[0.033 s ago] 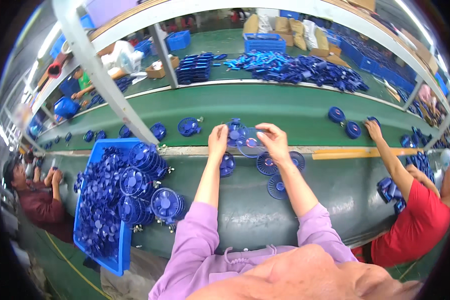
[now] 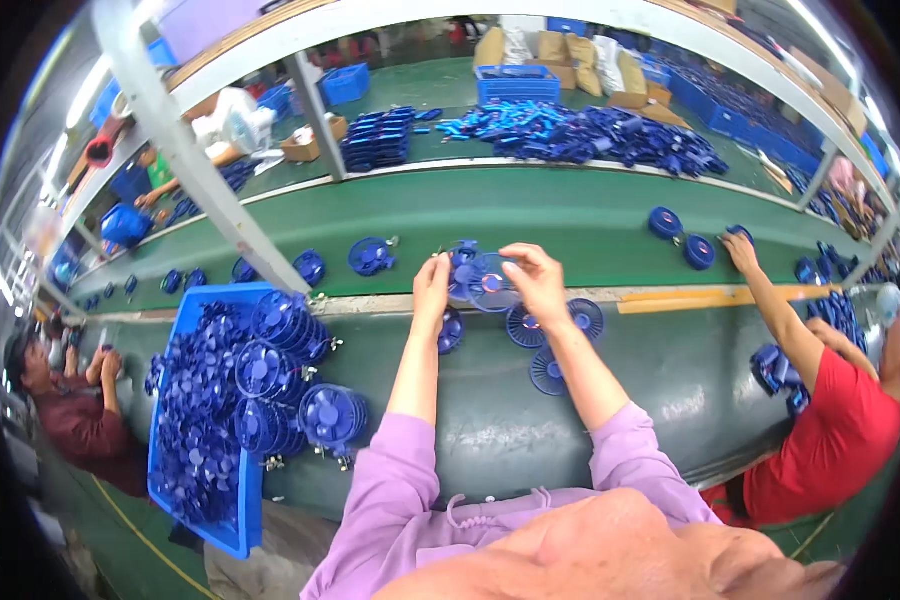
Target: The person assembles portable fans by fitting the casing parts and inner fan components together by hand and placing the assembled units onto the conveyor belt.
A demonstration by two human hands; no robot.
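My left hand point(image 2: 431, 290) pinches the left edge of a small blue fan body point(image 2: 463, 268) with its blades showing. In my right hand point(image 2: 536, 282) a round blue fan grille point(image 2: 492, 287) is gripped by its right rim. The grille stands tilted beside the fan body and overlaps its right side. Below my hands, on the dark bench, lie several round blue grilles point(image 2: 547, 372), partly behind my right wrist. Another blue round part point(image 2: 450, 331) rests next to my left wrist.
To my left a blue bin point(image 2: 250, 500) holds many loose fan blades point(image 2: 198, 425). Stacked fan housings point(image 2: 332, 415) stand at its right side. A green conveyor point(image 2: 570, 215) with scattered fans runs ahead. Another person's hand point(image 2: 740, 255) touches a fan at right. A metal post point(image 2: 195, 165) rises at left.
The whole view has shifted slightly to the left. Both hands keep their hold on the fan body and the grille.
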